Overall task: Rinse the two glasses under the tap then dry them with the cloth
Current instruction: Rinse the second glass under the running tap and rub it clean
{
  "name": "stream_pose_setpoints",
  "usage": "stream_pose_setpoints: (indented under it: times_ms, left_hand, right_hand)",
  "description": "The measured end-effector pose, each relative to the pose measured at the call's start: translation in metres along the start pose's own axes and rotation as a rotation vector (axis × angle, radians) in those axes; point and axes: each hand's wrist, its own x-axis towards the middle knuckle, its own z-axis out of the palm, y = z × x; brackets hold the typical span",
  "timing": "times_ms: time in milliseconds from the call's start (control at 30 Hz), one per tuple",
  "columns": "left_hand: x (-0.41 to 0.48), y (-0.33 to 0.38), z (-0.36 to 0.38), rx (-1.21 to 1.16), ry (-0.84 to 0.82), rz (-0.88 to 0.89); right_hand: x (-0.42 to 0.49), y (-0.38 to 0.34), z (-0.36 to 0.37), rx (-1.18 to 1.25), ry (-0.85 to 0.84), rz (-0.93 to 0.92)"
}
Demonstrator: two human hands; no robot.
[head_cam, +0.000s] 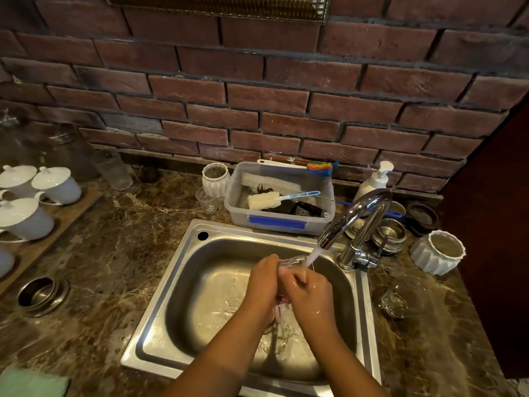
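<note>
A wall of rough red-brown bricks with dark grey mortar (257, 96) fills the upper half. The lower edge of a ribbed brass-coloured frame (217, 7) shows at the top. Below the wall runs a brown marble countertop with pale veins (114, 253), with a rectangular stainless-steel sink (154, 319) set into it. A dark reddish wooden panel (492, 224) stands at the right. The light is dim and warm, glinting on the steel.

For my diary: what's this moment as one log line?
rinsing | glass under running tap | left hand, right hand hold it | second glass on counter | cloth untouched
</note>
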Motion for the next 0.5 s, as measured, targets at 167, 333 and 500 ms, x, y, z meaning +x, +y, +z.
stream_pose_setpoints:
  times_ms: [167,333,500]
  left_hand:
    - [0.002,-0.007,-0.006,0.692,-0.022,0.786]
    - [0.001,-0.002,-0.004,0.769,-0.050,0.734]
    - [-0.006,0.020,0.007,0.369,-0.071,-0.090]
  right_hand:
    - [0.010,0.005,-0.004,0.817,-0.057,0.632]
    - [0.014,0.013,-0.008,0.849,-0.071,0.658]
    - [0.006,0.011,-0.005,0.217,0.029,0.173]
